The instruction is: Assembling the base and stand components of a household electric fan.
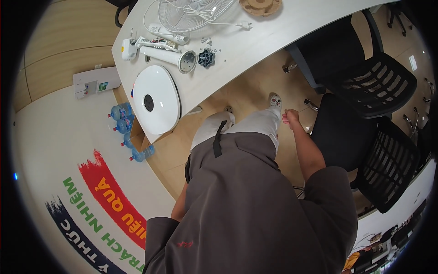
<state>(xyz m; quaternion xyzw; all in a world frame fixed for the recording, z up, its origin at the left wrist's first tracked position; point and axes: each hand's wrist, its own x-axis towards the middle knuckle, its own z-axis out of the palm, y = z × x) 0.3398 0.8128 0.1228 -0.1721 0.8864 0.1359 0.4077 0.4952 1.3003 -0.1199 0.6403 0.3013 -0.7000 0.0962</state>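
Note:
My right hand point(290, 118) hangs beside my right thigh, its fingers loosely curled with nothing visible in them. It is apart from the table and nearest to a black office chair point(337, 123). Only part of my left forearm point(179, 208) shows at my side; the left hand is hidden behind my body. Ahead on the white table point(251, 43) lie parts of a fan: a round white base point(164, 105), a white tube point(166, 55), a wire grille point(171, 16), a white cord with a plug point(246, 25) and a dark star-shaped knob point(206, 58).
Black mesh-backed chairs point(383, 82) crowd the right side. Several blue water bottles point(122, 112) and a cardboard box point(137, 132) stand on the floor by the left wall. A brown moulded piece point(260, 5) lies at the table's far side. Tiled floor point(173, 160) lies below me.

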